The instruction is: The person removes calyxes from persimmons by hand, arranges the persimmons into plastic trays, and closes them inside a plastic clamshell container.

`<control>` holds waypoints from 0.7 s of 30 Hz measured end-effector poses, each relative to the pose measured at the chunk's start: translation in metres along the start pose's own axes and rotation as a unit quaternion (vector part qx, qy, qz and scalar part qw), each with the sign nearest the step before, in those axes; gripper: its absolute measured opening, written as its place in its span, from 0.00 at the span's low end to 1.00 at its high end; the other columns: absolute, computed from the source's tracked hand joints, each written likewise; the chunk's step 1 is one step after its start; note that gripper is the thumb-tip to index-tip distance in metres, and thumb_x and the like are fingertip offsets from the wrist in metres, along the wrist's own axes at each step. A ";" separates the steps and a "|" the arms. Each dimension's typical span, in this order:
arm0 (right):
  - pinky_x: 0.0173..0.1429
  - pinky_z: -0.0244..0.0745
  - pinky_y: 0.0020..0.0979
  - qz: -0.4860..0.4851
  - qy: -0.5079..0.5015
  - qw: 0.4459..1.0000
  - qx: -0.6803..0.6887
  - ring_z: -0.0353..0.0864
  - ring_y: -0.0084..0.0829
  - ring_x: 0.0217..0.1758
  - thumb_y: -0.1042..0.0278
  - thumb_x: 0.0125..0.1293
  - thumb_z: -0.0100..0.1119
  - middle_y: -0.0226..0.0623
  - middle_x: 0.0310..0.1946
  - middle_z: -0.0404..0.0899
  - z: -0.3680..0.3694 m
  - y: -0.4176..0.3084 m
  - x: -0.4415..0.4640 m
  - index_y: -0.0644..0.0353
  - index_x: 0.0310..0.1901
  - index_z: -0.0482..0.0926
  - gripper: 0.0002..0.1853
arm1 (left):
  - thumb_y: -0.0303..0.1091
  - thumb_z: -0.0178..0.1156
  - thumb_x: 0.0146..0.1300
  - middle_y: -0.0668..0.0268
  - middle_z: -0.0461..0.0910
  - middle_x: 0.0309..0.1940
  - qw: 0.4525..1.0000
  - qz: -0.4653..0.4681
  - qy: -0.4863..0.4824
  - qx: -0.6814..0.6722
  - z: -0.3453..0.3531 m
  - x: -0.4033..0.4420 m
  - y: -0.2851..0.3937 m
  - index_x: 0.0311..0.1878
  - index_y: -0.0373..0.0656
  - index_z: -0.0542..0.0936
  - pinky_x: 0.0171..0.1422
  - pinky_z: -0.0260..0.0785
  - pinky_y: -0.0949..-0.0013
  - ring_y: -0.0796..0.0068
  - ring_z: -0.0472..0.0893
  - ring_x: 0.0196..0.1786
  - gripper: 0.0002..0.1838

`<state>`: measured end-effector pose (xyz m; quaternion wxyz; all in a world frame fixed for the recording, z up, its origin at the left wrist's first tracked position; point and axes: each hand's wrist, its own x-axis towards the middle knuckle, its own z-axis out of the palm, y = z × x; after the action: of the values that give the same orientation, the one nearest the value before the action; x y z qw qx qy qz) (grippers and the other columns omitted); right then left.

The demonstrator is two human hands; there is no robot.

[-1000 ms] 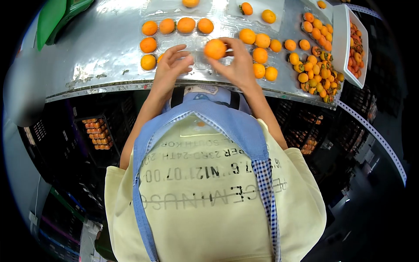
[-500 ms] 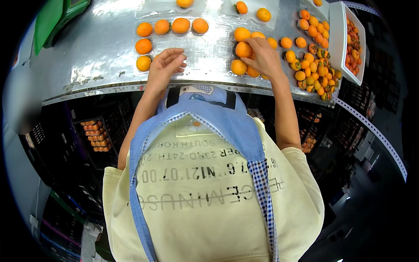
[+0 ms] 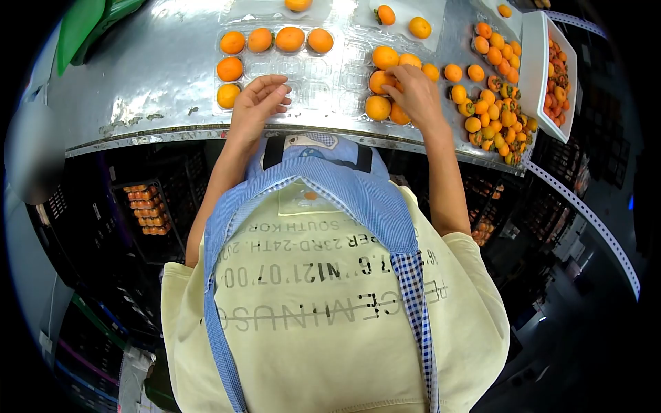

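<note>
Orange persimmons (image 3: 290,39) sit along the back and left side of a clear plastic tray (image 3: 303,82) in front of me. My left hand (image 3: 256,103) hovers over that tray's near left part, fingers loosely bent and nothing visible in them. To the right, more persimmons stand in a second clear tray (image 3: 354,82). There my right hand (image 3: 415,93) has its fingers and thumb around a persimmon (image 3: 381,82) in the middle row, which still appears to rest in the tray. The palm hides some fruit beneath it.
Loose persimmons (image 3: 506,120) are heaped at the table's right end, beside a white box (image 3: 539,76) of darker orange fruit. Several single persimmons (image 3: 419,27) lie at the back. A green container (image 3: 86,27) is at the far left. Dark crates (image 3: 144,210) stand under the metal table's front edge.
My right hand has shifted slightly left over the same persimmons, its fingers and thumb closer together. My left hand has moved slightly left, its fingers a little more bent. The view has shifted a little.
</note>
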<state>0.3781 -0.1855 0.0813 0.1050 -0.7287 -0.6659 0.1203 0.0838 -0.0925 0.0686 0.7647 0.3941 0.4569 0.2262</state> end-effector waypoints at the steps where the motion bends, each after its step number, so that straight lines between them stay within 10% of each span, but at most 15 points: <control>1: 0.43 0.74 0.37 0.004 0.001 1.000 -0.004 0.79 0.38 0.42 0.65 0.53 0.64 0.36 0.35 0.80 0.001 0.000 -0.001 0.56 0.39 0.80 0.12 | 0.33 0.60 0.65 0.66 0.80 0.42 1.000 0.000 0.001 0.003 0.001 0.000 0.000 0.53 0.39 0.75 0.46 0.71 0.76 0.80 0.79 0.42 0.16; 14: 0.43 0.75 0.37 0.008 0.021 0.999 -0.029 0.79 0.37 0.42 0.64 0.56 0.62 0.35 0.38 0.79 0.007 -0.002 -0.005 0.54 0.43 0.82 0.13 | 0.32 0.60 0.64 0.66 0.80 0.41 0.998 0.054 0.030 0.013 -0.011 0.001 0.003 0.53 0.39 0.76 0.44 0.70 0.77 0.81 0.78 0.40 0.15; 21: 0.40 0.74 0.34 0.049 0.079 0.990 0.105 0.80 0.38 0.36 0.70 0.57 0.61 0.37 0.36 0.80 -0.003 -0.024 -0.008 0.57 0.42 0.82 0.10 | 0.29 0.62 0.60 0.67 0.81 0.38 0.932 0.170 0.247 0.202 -0.074 0.001 0.003 0.46 0.39 0.80 0.42 0.69 0.77 0.80 0.78 0.36 0.11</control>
<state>0.3551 -0.1910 0.0918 0.2276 -0.7528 -0.6023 0.1367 0.0188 -0.0606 0.0509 0.4823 0.5438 0.5933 0.3461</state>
